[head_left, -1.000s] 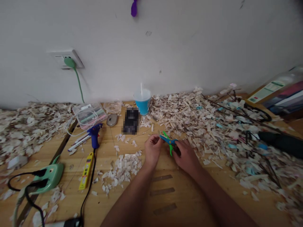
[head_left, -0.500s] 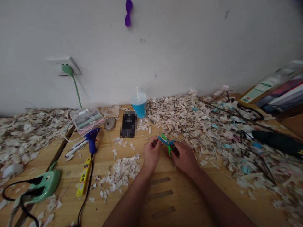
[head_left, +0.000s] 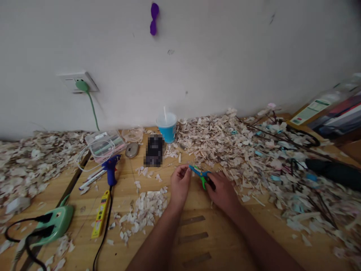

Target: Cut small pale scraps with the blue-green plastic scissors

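Observation:
Small blue and green scissors [head_left: 199, 174] are gripped in my right hand [head_left: 222, 190] above the wooden table [head_left: 197, 226], blades pointing left. The fingers of my left hand [head_left: 180, 183] are pinched together right at the blade tips, on something too small to make out. A small heap of pale cut flakes [head_left: 143, 210] lies just left of my left wrist. Both hands hover at the table's middle.
A blue cup with a straw [head_left: 167, 127] stands by the wall. A blue glue gun [head_left: 111, 168], yellow utility knife [head_left: 100, 213], clear pen case [head_left: 105, 143], and green power strip [head_left: 53, 222] lie left. Thick shavings and dark twigs [head_left: 267, 158] cover the right side.
The scissor blades have closed together. The view shifted slightly; both hands stay in nearly the same place.

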Demonstrator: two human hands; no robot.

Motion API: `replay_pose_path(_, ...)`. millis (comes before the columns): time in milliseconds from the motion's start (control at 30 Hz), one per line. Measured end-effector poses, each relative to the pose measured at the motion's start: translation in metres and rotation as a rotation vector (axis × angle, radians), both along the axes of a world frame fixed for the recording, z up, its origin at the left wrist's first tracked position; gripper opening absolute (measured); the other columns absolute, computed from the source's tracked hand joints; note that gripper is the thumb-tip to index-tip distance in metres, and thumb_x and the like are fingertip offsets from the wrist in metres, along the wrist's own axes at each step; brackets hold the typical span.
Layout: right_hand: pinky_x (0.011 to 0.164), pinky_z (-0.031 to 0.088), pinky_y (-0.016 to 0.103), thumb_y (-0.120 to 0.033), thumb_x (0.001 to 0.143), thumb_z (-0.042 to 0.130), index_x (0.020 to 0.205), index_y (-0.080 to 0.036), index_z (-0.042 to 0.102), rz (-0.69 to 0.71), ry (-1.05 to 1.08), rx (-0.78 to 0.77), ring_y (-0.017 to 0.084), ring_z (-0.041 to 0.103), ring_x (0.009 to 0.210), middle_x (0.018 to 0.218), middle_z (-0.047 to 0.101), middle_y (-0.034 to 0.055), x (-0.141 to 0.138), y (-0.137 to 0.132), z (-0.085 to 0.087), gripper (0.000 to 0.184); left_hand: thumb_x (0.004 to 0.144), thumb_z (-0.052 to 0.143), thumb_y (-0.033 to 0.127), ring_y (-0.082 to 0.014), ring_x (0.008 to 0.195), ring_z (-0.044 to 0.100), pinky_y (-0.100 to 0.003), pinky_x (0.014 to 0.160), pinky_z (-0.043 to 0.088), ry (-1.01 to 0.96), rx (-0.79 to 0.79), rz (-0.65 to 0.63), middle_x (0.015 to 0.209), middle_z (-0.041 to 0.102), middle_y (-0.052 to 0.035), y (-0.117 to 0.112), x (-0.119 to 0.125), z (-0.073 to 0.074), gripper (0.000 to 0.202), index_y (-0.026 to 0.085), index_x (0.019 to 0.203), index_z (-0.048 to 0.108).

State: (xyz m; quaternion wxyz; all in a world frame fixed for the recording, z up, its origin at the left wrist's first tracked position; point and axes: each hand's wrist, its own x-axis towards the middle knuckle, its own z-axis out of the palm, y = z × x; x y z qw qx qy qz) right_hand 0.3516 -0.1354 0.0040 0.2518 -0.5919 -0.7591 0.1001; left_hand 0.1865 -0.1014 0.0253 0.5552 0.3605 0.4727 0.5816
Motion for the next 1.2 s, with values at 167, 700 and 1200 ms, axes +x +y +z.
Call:
replay_pose_path(167,0.082,0.047,0.041,-0.02,0.084,0.054,0.101,-0.017,0.061,0.029,0.032,0.0,0.028,0.053,0.093,0.094,0.067,0.011,0.0,-0.001,0.002,0.018,0.071,0.075,0.039,-0.0125,0.068,0.057,-0.024,0.069,0.044,0.032,0.031,-0.053,0.074,0.066,-0.0021,0.0,0.0,0.001,0.025,0.017,0.081,0.07)
replay_pose_path(700,0.086,0.045,0.042,-0.019,0.082,0.056,0.101,-0.018,0.059,0.052,0.026,-0.033,0.03,0.051,0.099,0.099,0.064,0.0112,0.002,-0.001,0.011,0.019,0.07,0.075,0.033,-0.0123,0.067,0.058,-0.023,0.067,0.043,0.117,0.008,-0.309,0.076,0.069,-0.002,0.009,-0.017,0.001,0.022,0.015,0.082,0.07)
replay_pose_path(1200,0.074,0.04,0.035,-0.024,0.084,0.058,0.082,-0.022,0.052,0.158,0.09,-0.183,0.023,0.05,0.084,0.081,0.058,0.0045,0.006,-0.001,0.026,0.006,0.067,0.069,0.022,-0.0089,0.059,0.049,-0.021,0.059,0.036,0.234,0.024,-0.358,0.066,0.06,0.0022,0.009,-0.02,0.003,0.016,0.014,0.08,0.065)
